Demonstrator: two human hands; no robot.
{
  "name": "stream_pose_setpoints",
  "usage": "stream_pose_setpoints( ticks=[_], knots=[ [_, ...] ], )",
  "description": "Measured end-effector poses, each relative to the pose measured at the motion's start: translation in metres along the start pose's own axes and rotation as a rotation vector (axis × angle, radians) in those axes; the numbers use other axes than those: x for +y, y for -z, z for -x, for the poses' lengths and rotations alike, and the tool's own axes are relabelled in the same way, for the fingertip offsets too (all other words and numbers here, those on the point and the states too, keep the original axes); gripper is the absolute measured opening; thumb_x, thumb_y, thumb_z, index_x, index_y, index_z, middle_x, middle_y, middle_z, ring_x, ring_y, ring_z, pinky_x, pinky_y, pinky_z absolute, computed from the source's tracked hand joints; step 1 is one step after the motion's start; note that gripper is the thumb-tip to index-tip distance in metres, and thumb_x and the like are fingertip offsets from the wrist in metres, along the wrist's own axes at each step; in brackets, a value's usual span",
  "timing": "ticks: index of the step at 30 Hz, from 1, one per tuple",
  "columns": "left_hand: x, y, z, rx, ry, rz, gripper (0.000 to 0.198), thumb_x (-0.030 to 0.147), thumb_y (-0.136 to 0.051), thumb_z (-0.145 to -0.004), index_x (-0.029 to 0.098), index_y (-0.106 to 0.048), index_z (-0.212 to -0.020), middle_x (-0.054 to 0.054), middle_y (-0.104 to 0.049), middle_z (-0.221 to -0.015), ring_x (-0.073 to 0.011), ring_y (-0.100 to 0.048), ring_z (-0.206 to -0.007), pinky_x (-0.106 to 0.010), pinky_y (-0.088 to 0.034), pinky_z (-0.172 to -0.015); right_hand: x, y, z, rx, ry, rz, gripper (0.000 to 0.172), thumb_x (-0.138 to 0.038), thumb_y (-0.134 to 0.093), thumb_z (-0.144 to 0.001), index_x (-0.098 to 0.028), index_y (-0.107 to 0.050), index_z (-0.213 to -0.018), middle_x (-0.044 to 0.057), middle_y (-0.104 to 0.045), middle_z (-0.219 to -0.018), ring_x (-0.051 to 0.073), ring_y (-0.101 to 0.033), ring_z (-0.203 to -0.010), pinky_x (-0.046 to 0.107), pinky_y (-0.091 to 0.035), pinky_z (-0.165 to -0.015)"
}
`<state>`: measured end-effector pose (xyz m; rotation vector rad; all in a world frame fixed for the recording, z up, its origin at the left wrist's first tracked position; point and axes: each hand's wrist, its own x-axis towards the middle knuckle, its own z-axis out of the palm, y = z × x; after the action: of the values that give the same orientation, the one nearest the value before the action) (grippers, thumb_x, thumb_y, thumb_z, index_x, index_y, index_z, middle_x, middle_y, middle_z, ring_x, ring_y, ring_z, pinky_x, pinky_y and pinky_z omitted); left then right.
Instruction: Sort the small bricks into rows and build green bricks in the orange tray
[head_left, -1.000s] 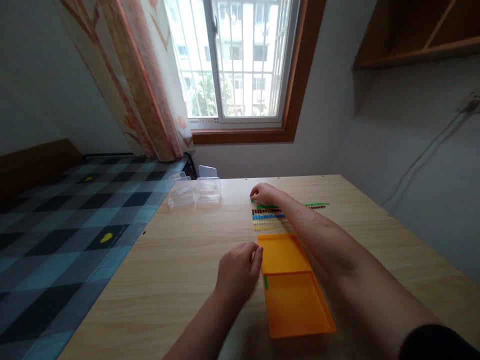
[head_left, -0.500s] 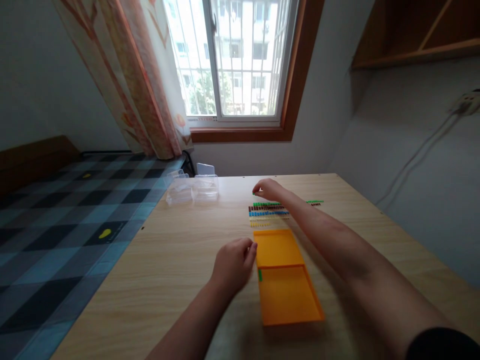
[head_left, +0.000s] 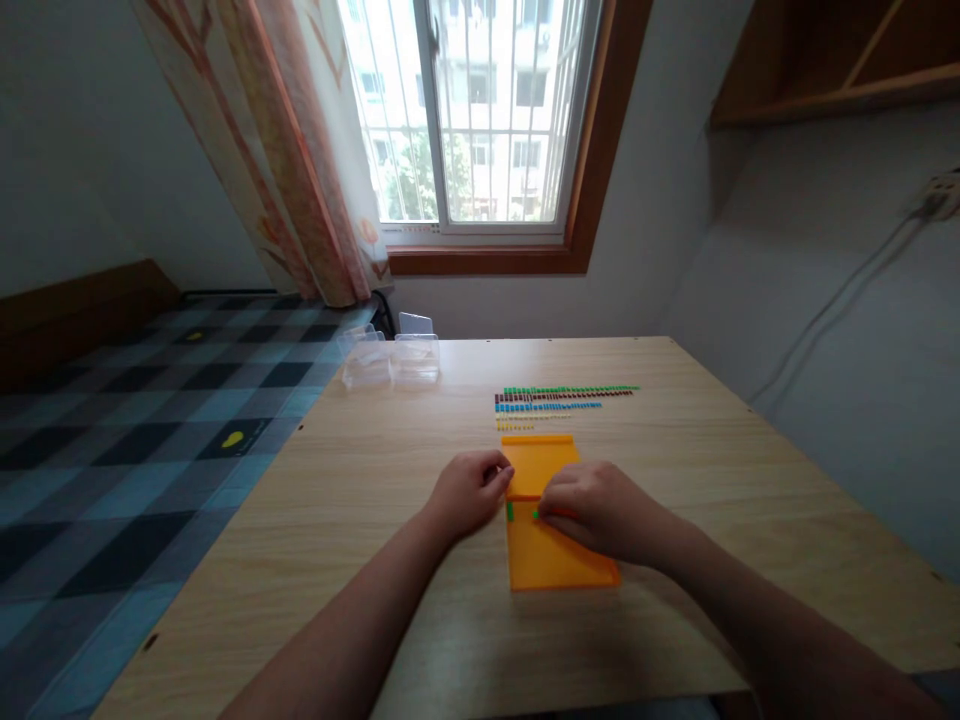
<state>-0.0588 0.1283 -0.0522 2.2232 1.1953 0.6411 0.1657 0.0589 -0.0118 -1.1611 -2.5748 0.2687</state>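
Note:
An orange two-part tray, like an opened flat box, lies on the wooden table. My right hand is over its near half, thumb and fingers pinching a small green tile. Another green tile sits in the near half's upper left corner. My left hand rests at the tray's left edge by the far half, fingers curled; whether something is in them is hidden. Beyond the tray run rows of small tiles: green, brown, blue, pale ones and yellow.
Clear plastic boxes with raised lids stand at the table's far left. A bed with a checked cover adjoins the left side. The window and a patterned curtain are behind. A cable hangs on the right wall.
My right hand has come back from the far green row to the tray's near half, carrying a green tile. My left hand stays at the tray's left edge. The view has shifted slightly.

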Motion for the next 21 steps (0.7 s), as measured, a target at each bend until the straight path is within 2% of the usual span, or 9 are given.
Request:
stream_pose_setpoints(
  ticks=[5, 10, 15, 21],
  knots=[
    [0.001, 0.004, 0.002, -0.076, -0.040, -0.021, 0.020, 0.027, -0.058, -0.087, 0.018, -0.075, -0.084, -0.001, -0.067, -0.070, -0.0138, -0.056, -0.067, -0.025, -0.036, -0.062, 0.000, -0.031, -0.001, -0.022, 0.076, 0.105, 0.017, -0.019, -0.063, -0.092, -0.020, -0.070, -0.077, 0.001, -0.073, -0.078, 0.015, -0.061, -0.071, 0.028, -0.037, -0.064],
    [0.002, 0.007, 0.004, -0.131, -0.067, -0.043, 0.018, 0.024, -0.059, -0.085, 0.019, -0.076, -0.086, 0.000, -0.067, -0.070, -0.0133, -0.056, -0.066, -0.024, -0.037, -0.062, 0.004, -0.040, 0.004, 0.028, 0.130, 0.138, 0.020, -0.020, -0.059, -0.096, -0.021, -0.069, -0.078, 0.002, -0.070, -0.081, 0.016, -0.056, -0.073, 0.029, -0.036, -0.065],
    [0.004, 0.008, 0.004, -0.157, -0.046, -0.048, 0.018, 0.023, -0.059, -0.083, 0.020, -0.076, -0.088, 0.000, -0.068, -0.072, -0.0135, -0.057, -0.067, -0.024, -0.037, -0.062, 0.002, -0.041, 0.002, 0.064, 0.059, 0.173, 0.023, -0.025, -0.057, -0.098, -0.022, -0.072, -0.081, 0.003, -0.065, -0.080, 0.016, -0.052, -0.073, 0.030, -0.033, -0.065],
    [0.005, 0.008, 0.004, -0.165, -0.031, -0.050, 0.018, 0.024, -0.060, -0.083, 0.021, -0.077, -0.089, 0.000, -0.069, -0.072, -0.0136, -0.058, -0.067, -0.023, -0.037, -0.061, 0.002, -0.045, 0.000, 0.093, -0.033, 0.182, 0.019, -0.023, -0.059, -0.095, -0.026, -0.076, -0.102, 0.003, -0.060, -0.081, 0.016, -0.050, -0.072, 0.029, -0.031, -0.065]
  ],
)
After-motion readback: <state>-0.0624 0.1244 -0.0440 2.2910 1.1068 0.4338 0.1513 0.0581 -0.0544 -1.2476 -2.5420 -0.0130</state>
